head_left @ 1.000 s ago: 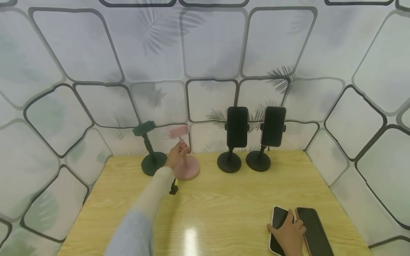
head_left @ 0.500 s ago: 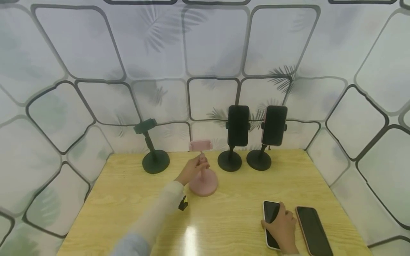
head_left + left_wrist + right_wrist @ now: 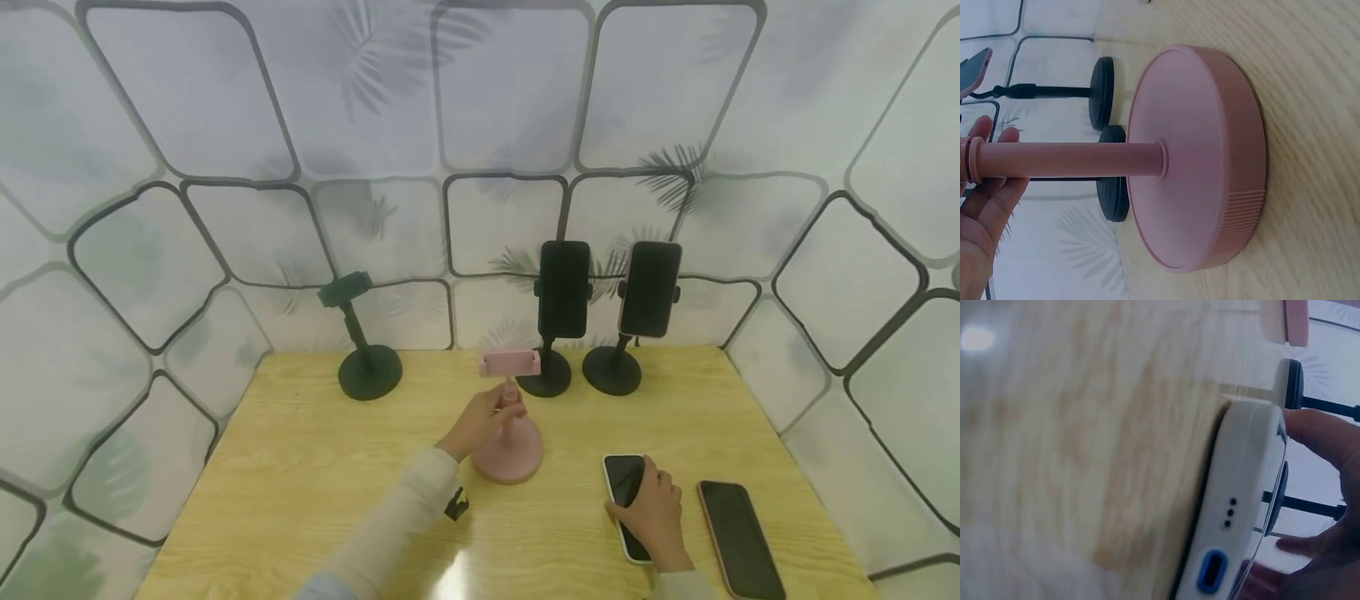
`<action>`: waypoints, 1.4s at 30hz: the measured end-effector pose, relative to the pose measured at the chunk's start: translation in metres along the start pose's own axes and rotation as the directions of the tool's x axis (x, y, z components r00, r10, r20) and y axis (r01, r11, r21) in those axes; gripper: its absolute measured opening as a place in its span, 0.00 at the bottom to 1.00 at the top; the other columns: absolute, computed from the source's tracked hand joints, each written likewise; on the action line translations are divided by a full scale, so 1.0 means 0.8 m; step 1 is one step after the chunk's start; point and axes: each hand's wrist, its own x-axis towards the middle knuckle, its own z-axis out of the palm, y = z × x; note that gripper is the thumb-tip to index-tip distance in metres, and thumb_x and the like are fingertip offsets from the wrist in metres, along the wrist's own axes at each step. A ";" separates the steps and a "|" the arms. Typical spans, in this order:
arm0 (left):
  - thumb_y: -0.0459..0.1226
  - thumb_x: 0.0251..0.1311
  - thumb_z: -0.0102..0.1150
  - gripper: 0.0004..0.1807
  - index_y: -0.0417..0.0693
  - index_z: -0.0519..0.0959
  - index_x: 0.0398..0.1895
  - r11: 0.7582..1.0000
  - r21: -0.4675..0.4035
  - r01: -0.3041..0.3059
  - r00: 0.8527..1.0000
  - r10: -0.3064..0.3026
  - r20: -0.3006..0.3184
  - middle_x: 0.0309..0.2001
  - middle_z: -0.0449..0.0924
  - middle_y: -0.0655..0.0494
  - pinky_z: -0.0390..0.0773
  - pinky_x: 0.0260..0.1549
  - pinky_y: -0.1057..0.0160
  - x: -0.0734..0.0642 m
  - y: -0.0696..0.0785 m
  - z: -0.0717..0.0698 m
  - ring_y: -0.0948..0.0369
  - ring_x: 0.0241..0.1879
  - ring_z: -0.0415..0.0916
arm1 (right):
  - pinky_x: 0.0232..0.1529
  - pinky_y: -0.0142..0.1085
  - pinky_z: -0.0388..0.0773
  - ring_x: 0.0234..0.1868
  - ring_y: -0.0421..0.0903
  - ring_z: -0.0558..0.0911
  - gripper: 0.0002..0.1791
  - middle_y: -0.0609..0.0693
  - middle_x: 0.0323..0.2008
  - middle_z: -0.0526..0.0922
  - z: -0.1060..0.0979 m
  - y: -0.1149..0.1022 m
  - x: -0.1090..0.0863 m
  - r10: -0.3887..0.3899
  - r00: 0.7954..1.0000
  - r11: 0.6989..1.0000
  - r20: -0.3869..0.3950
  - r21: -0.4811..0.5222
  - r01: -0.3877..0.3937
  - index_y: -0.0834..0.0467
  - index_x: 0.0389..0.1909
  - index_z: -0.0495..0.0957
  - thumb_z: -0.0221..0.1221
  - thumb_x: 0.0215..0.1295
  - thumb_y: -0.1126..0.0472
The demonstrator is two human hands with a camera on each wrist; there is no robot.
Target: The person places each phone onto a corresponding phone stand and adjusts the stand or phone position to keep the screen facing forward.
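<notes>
My left hand [image 3: 480,423] grips the stem of a pink phone stand [image 3: 510,454] just below its cradle. The stand is upright, its cradle unfilled. In the left wrist view its round base [image 3: 1188,156] is close over the wood, and the fingers wrap the collar at the top of the stem. At the right, my right hand [image 3: 654,510] holds a white-cased phone [image 3: 625,483] by its edges, thumb on the left side and fingers at the far right corner. The phone lies screen up, and the palm hides part of it. The right wrist view shows its blue-ringed charging port [image 3: 1212,571].
A second phone [image 3: 742,537] with a pinkish edge lies right of my right hand. Two black stands [image 3: 546,375] holding upright phones [image 3: 649,290] stand at the back. A dark green stand [image 3: 369,371] is at back left. Patterned fabric [image 3: 510,108] encloses the wooden table.
My left hand has brought the pink stand rightward and nearer, away from the green stand. My right hand has slid the white-cased phone left and slightly forward, apart from the other phone.
</notes>
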 end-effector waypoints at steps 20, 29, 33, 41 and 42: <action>0.44 0.68 0.48 0.13 0.45 0.73 0.44 0.999 0.044 0.020 0.999 -0.018 -0.028 0.40 0.85 0.50 0.80 0.47 0.61 -0.009 0.004 0.012 0.57 0.43 0.82 | 0.43 0.59 0.69 0.46 0.73 0.66 0.51 0.78 0.43 0.61 0.003 -0.016 0.009 0.145 0.988 0.987 0.051 0.055 -0.148 0.78 0.52 0.56 0.73 0.40 0.47; 0.46 0.68 0.48 0.15 0.43 0.74 0.47 0.998 0.061 0.017 1.000 -0.015 -0.023 0.40 0.85 0.50 0.79 0.47 0.60 -0.006 0.008 0.017 0.57 0.43 0.82 | 0.28 0.46 0.75 0.30 0.57 0.79 0.55 0.75 0.39 0.75 0.002 -0.004 0.008 0.033 0.998 0.984 0.045 0.171 -0.040 0.75 0.61 0.48 0.71 0.43 0.51; 0.45 0.68 0.48 0.14 0.44 0.74 0.46 0.998 0.061 0.029 1.000 -0.028 -0.015 0.40 0.85 0.49 0.79 0.46 0.60 -0.006 0.010 0.017 0.57 0.43 0.82 | 0.27 0.43 0.75 0.31 0.56 0.79 0.55 0.75 0.39 0.75 -0.003 0.004 0.011 0.042 0.994 0.962 0.103 0.263 -0.068 0.77 0.62 0.43 0.67 0.49 0.48; 0.46 0.68 0.49 0.14 0.45 0.75 0.43 0.996 0.093 0.013 1.000 -0.014 0.009 0.39 0.85 0.51 0.80 0.41 0.66 -0.009 0.013 0.022 0.59 0.40 0.82 | 0.48 0.52 0.73 0.53 0.68 0.71 0.59 0.77 0.56 0.63 -0.036 0.001 0.012 0.060 0.979 0.906 0.196 0.401 -0.136 0.75 0.66 0.37 0.65 0.53 0.44; 0.46 0.68 0.49 0.14 0.45 0.75 0.42 0.996 0.093 0.010 1.000 -0.011 0.016 0.38 0.85 0.51 0.79 0.40 0.67 -0.009 0.013 0.024 0.60 0.40 0.82 | 0.48 0.52 0.73 0.53 0.68 0.71 0.59 0.77 0.56 0.63 -0.041 -0.001 0.011 0.056 0.981 0.901 0.187 0.413 -0.131 0.75 0.67 0.37 0.64 0.54 0.45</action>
